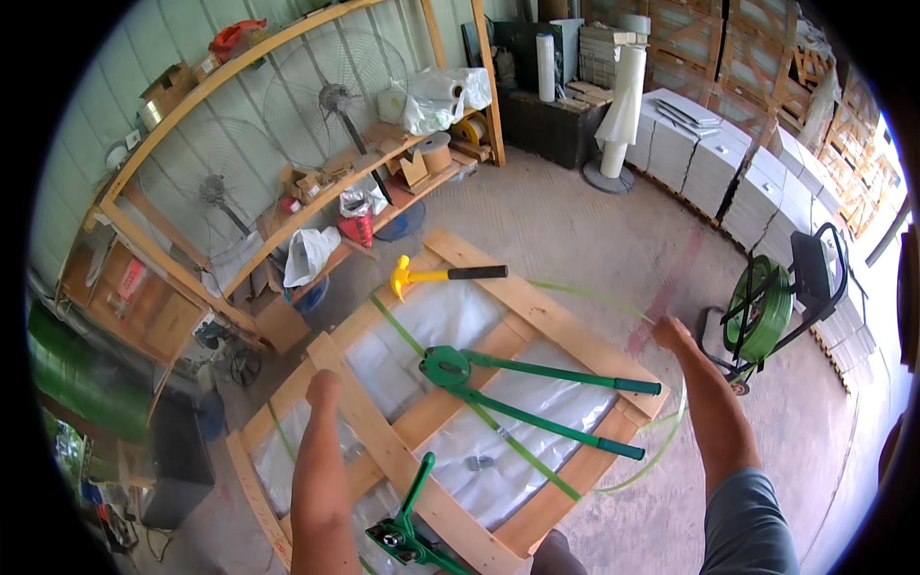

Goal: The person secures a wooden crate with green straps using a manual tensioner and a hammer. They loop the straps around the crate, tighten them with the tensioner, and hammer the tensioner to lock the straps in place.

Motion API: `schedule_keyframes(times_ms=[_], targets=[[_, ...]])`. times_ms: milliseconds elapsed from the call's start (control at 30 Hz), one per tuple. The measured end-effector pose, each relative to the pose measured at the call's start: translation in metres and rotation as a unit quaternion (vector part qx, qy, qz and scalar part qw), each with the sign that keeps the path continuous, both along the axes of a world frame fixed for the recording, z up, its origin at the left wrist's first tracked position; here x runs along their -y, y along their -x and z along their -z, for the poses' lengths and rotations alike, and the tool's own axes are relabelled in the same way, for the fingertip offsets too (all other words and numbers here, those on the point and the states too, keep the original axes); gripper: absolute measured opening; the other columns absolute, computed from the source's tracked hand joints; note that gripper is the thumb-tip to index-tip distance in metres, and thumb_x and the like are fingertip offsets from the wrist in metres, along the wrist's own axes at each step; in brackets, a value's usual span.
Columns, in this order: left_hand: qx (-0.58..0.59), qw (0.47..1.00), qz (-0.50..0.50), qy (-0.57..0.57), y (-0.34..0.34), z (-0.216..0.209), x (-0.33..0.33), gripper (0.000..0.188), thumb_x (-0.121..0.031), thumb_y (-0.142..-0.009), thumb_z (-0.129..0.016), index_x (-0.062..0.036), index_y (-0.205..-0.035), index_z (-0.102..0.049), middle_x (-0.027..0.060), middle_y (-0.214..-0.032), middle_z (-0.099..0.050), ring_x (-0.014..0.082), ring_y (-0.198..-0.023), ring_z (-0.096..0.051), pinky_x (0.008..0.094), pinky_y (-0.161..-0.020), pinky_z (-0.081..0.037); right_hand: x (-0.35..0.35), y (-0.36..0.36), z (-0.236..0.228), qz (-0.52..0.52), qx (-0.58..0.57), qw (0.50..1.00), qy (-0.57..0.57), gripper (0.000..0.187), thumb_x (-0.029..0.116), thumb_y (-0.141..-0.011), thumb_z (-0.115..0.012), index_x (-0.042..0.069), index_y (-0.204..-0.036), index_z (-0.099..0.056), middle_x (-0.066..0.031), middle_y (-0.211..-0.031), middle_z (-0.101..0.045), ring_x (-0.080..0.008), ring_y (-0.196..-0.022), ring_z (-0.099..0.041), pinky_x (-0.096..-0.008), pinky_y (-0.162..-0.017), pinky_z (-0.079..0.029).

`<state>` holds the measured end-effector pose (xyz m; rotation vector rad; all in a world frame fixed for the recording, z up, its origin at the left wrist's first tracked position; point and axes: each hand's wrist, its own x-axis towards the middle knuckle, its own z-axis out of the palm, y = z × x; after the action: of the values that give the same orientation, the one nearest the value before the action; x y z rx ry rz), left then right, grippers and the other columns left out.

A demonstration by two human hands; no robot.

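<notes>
A wooden crate (446, 240) wrapped in clear plastic fills the space before me. My right hand (672, 333) is closed on a green packing strap (599, 299), held out beyond the crate's right side. Above a slat at the left, my left hand (324, 387) has its fingers curled in; whatever they hold is hidden. A green long-handled strap sealer (447, 367) lies across the top, over a second green strap (527, 452). At the far corner rests a yellow claw hammer (431, 275) with a black grip. Close to my left forearm sits a green strap tensioner (402, 537).
Right of the crate stands a wheeled cart (824, 287) with a green strap coil (757, 309). Wooden shelving (278, 235) with fans and boxes lines the left wall. Stacked pale slabs (714, 163) and a white film roll (625, 96) stand at the back right.
</notes>
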<state>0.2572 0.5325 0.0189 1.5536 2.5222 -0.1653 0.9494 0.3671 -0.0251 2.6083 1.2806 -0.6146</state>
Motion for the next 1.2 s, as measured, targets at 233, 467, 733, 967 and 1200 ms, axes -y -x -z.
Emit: schedule_keyframes(times_ms=[233,467,733,967,1200], targets=[[0.043,0.990,0.121,0.063,-0.023,0.077,0.024,0.037,-0.039,-0.086,-0.054,-0.0056,-0.099,-0.064,0.0175,-0.106,-0.063,0.0358,-0.101,-0.059,0.0468,-0.081,-0.050,0.326,-0.157,0.282,0.071,-0.334,0.936,0.081,0.018,0.022,-0.078,-0.047,0.009,-0.083,-0.059,-0.0156,-0.074,-0.057,-0.0312,-0.066,-0.055,-0.0491,-0.052,-0.042],[-0.077,0.991,0.113,0.001,0.106,0.080,0.153,0.034,-0.032,-0.091,-0.041,-0.0045,-0.091,-0.061,0.0208,-0.089,-0.065,0.0401,-0.086,-0.062,0.0503,-0.071,-0.049,0.432,0.178,0.258,-0.062,-0.075,0.992,0.081,0.025,0.017,-0.067,-0.070,0.000,-0.083,-0.064,-0.0186,-0.092,-0.063,-0.0332,-0.083,-0.063,-0.0424,-0.069,-0.053],[-0.084,0.987,0.135,-0.002,0.196,0.056,0.249,0.034,-0.034,-0.094,-0.041,-0.0046,-0.095,-0.058,0.0194,-0.090,-0.065,0.0389,-0.083,-0.063,0.0490,-0.068,-0.050,0.475,0.332,0.148,0.430,-0.214,0.875,-0.068,0.034,0.026,-0.083,-0.047,-0.001,-0.103,-0.053,-0.0259,-0.100,-0.062,-0.0428,-0.097,-0.058,-0.0495,-0.084,-0.046],[-0.163,0.941,0.216,-0.201,0.368,0.105,0.388,0.031,-0.030,-0.093,-0.044,-0.0086,-0.076,-0.059,0.0156,-0.078,-0.064,0.0324,-0.065,-0.059,0.0444,-0.054,-0.046,0.534,0.405,0.109,0.392,-0.181,0.902,-0.018,0.033,0.021,-0.077,-0.051,-0.002,-0.098,-0.060,-0.0228,-0.105,-0.062,-0.0380,-0.101,-0.059,-0.0466,-0.085,-0.048],[-0.122,0.977,0.143,-0.097,0.446,0.051,0.505,0.031,-0.029,-0.091,-0.048,-0.0032,-0.105,-0.056,0.0180,-0.084,-0.065,0.0325,-0.075,-0.064,0.0476,-0.065,-0.051,0.548,0.397,0.095,0.028,-0.247,0.947,0.203,0.029,0.025,-0.071,-0.057,-0.001,-0.079,-0.068,-0.0175,-0.073,-0.066,-0.0306,-0.071,-0.066,-0.0443,-0.064,-0.051]])
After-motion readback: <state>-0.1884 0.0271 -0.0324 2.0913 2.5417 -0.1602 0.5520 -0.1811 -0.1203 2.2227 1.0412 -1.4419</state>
